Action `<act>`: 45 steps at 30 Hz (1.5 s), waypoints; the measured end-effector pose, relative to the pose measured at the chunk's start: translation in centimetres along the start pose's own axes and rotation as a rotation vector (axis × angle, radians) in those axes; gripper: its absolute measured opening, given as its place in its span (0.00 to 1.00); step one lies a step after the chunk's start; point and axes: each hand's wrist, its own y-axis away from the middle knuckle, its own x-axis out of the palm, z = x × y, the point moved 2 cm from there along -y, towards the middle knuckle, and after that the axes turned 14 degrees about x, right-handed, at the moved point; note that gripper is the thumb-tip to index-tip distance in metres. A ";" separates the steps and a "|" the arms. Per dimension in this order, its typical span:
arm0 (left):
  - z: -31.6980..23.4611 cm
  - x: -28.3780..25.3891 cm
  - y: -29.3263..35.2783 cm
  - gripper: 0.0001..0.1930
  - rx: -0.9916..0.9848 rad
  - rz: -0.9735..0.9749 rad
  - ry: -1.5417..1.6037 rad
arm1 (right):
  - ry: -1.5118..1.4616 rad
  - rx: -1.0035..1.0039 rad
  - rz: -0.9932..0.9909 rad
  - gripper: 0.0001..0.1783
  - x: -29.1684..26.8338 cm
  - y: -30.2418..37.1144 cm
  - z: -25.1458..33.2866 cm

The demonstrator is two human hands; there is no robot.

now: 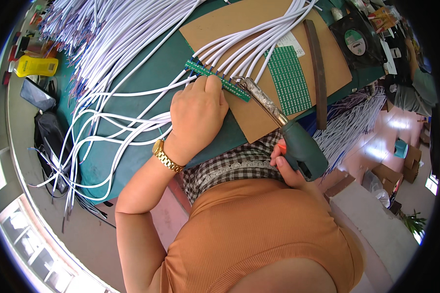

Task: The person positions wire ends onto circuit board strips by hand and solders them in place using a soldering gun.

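Observation:
My left hand (196, 117), with a gold watch at the wrist, presses down on a narrow green circuit strip (215, 78) and the white wires (249, 41) joined to it. The strip lies on a brown cardboard sheet (244, 24). My right hand (284, 168) grips the dark green handle of a soldering iron (283, 129). The iron's metal tip rests at the strip, just right of my left fingers. A green perforated board panel (289, 80) lies on the cardboard to the right of the tip.
Many loose white wires (112, 53) spread over the green table (156, 63) at the left. A dark curved strip (319, 73) and a black fan (356, 41) lie at the right. A yellow container (34, 66) and phone (36, 95) sit at far left.

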 end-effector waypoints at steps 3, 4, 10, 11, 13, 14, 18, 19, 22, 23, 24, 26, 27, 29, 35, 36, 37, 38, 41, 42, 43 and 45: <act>0.3 -0.3 0.2 0.09 0.009 0.011 0.022 | 0.166 -0.084 0.038 0.11 -0.8 0.1 0.1; 0.3 -0.4 0.2 0.09 0.016 0.018 0.042 | 0.312 -0.167 0.064 0.17 -0.8 0.2 0.3; 0.4 -0.6 0.1 0.09 0.031 0.036 0.074 | 0.283 -0.179 0.036 0.12 -0.6 0.8 -1.8; 0.4 -0.6 0.1 0.09 0.031 0.039 0.073 | 0.283 -0.178 0.038 0.12 -0.6 0.8 -1.8; 0.5 -0.5 0.1 0.09 0.031 0.039 0.079 | 0.317 -0.110 0.054 0.09 -0.6 0.8 -1.9; 0.5 -0.4 0.2 0.09 0.033 0.037 0.085 | 0.317 -0.109 0.055 0.09 -0.5 0.8 -2.0; 0.4 -0.6 0.0 0.09 0.028 0.041 0.093 | 0.364 -0.181 -0.017 0.04 -0.2 0.7 -3.3; 0.4 -0.6 0.1 0.09 0.031 0.045 0.093 | 0.379 -0.207 -0.026 0.03 -0.2 0.6 -3.5; 0.5 -0.5 0.0 0.09 0.047 0.046 0.088 | 0.442 -0.179 -0.030 0.03 -0.2 0.6 -3.2; 0.5 -0.5 0.0 0.09 0.062 0.043 0.083 | 0.443 -0.178 -0.030 0.03 -0.1 0.6 -3.0; 0.5 -0.5 -0.1 0.09 0.061 0.042 0.085 | 0.485 -0.187 -0.045 0.03 -0.1 0.5 -2.8; 0.4 -0.6 -0.1 0.09 0.063 0.050 0.078 | 0.530 -0.197 -0.062 0.03 0.2 0.6 -2.2; 0.4 -0.6 -0.1 0.09 0.063 0.047 0.080 | 0.453 -0.099 -0.068 0.03 0.3 0.6 -1.9; 0.6 -0.4 0.3 0.09 0.048 0.060 0.050 | 0.362 -0.008 -0.047 0.03 0.5 0.2 -1.4; 0.3 -0.5 0.1 0.09 0.059 0.047 0.062 | 0.647 -0.247 -0.343 0.05 0.7 1.5 -4.6; 0.4 -0.5 0.1 0.09 0.059 0.042 0.068 | 0.605 -0.197 -0.221 0.07 -0.2 1.7 -3.8; 0.3 -0.4 0.2 0.09 0.060 0.035 0.058 | 0.549 -0.155 -0.091 0.09 -0.4 1.6 -2.7; 0.3 -0.3 0.3 0.09 0.066 0.029 0.054 | 0.546 -0.156 -0.090 0.09 -0.1 1.5 -2.0; 0.4 -0.2 0.3 0.09 0.065 0.035 0.052 | 0.016 0.001 -0.145 0.05 0.3 1.1 -0.5; 0.5 -0.1 0.3 0.09 0.065 0.035 0.053 | 0.085 -0.014 -0.124 0.06 0.2 0.9 0.0; 0.5 -0.2 0.3 0.09 0.066 0.031 0.047 | 0.151 -0.038 -0.099 0.06 0.1 0.7 0.4; 0.5 -0.5 0.3 0.10 0.068 0.023 0.030 | 0.188 -0.060 -0.075 0.06 -0.1 0.7 0.9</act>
